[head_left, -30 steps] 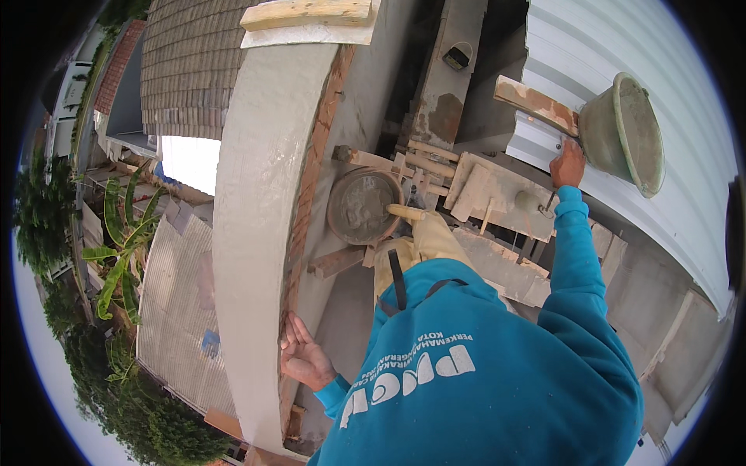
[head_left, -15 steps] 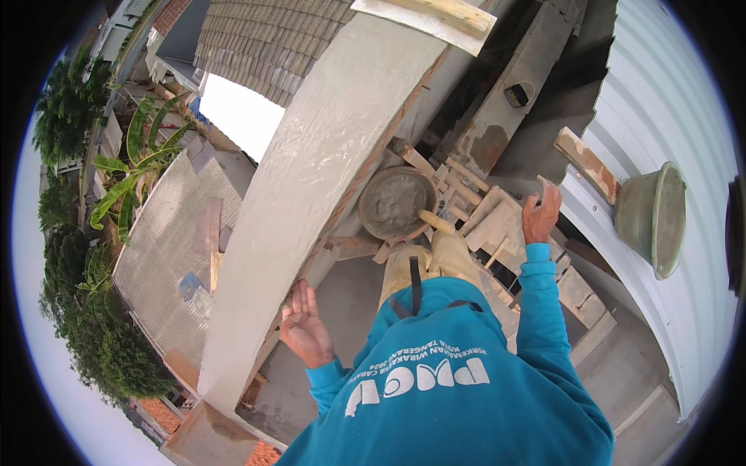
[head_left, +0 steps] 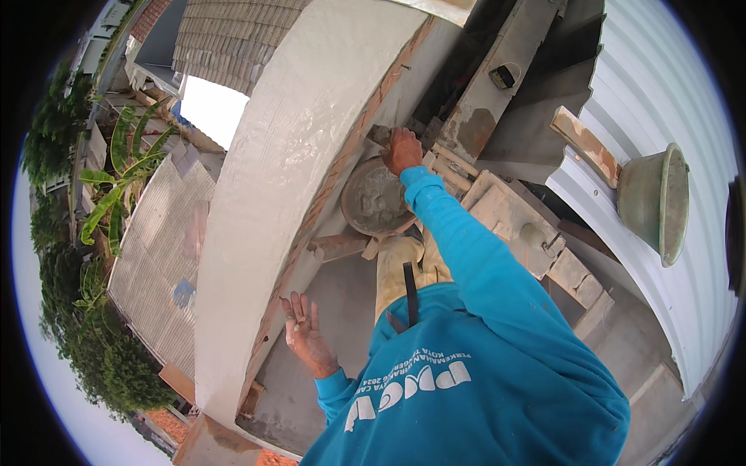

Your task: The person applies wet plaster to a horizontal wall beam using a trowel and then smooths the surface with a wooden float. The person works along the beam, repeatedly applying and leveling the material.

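My right hand (head_left: 402, 151) is closed at the far rim of a round bowl (head_left: 347, 214) of wet grey mortar (head_left: 377, 198). Its fingers point away from me, so whatever they grip is hidden. A small greyish piece (head_left: 378, 136) shows just left of the knuckles, too unclear to name. My left hand (head_left: 309, 335) is raised beside the plastered wall (head_left: 272, 171), palm up, fingers apart and holding nothing. Smears of grey mortar mark its fingers. The wall's broad top face is wet and smooth. The wooden handle at the bowl's right rim earlier cannot be seen.
Wooden planks and blocks (head_left: 497, 210) lie right of the bowl. A green-grey bucket (head_left: 653, 203) rests tilted on corrugated metal roofing (head_left: 622, 101), against a short board (head_left: 583, 144). A small dark container (head_left: 502, 76) sits on a concrete ledge. Lower roofs and trees lie beyond the wall.
My right hand has swung left from above the planks to the bowl's far rim and closed. My left hand has tilted slightly, its fingers still apart. The view has shifted a little.
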### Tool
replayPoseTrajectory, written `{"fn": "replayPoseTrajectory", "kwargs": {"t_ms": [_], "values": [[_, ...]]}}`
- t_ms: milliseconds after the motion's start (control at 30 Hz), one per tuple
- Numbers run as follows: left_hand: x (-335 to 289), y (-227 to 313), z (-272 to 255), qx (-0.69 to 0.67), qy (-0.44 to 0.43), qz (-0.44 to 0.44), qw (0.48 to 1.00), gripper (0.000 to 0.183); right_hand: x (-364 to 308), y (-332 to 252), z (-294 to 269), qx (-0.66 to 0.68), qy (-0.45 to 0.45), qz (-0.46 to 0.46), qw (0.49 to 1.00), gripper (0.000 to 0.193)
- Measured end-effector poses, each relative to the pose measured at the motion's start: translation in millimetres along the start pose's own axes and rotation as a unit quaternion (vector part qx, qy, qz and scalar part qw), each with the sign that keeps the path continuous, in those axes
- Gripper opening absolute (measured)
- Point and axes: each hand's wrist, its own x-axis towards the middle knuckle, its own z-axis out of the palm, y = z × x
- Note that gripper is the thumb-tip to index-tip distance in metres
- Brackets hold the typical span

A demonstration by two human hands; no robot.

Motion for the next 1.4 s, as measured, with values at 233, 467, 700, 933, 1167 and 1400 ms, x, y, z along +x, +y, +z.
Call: {"fn": "replayPoseTrajectory", "kwargs": {"t_ms": [233, 467, 700, 933, 1167, 1400], "values": [[30.3, -91.7, -31.2, 0.247, -0.047, -0.013, 0.968, 0.067, 4.4, 11.1, 25.1, 0.037, 0.12, -0.014, 0.992, 0.035], [86.1, -127.6, -25.0, 0.215, -0.052, -0.198, 0.955, 0.09, -2.6, -14.1, 35.3, 0.054, 0.161, 0.059, 0.984, 0.03], [153.9, -148.4, -20.5, 0.203, -0.113, -0.233, 0.944, 0.083, -0.2, -12.7, 29.5, 0.078, 0.133, 0.087, 0.984, 0.03], [161.1, -163.8, 1.8, 0.217, -0.076, -0.201, 0.952, 0.073, -0.1, 2.5, 23.5, 0.063, 0.141, 0.007, 0.988, 0.027], [155.7, -183.5, 12.9, 0.27, 0.031, -0.051, 0.961, 0.045, 19.1, 35.4, -15.7, 0.042, 0.026, -0.137, 0.989, 0.035], [161.9, -213.5, -0.7, 0.274, 0.032, 0.056, 0.96, 0.031, 20.6, 39.4, -15.0, 0.035, 0.046, -0.182, 0.981, 0.033]]}}
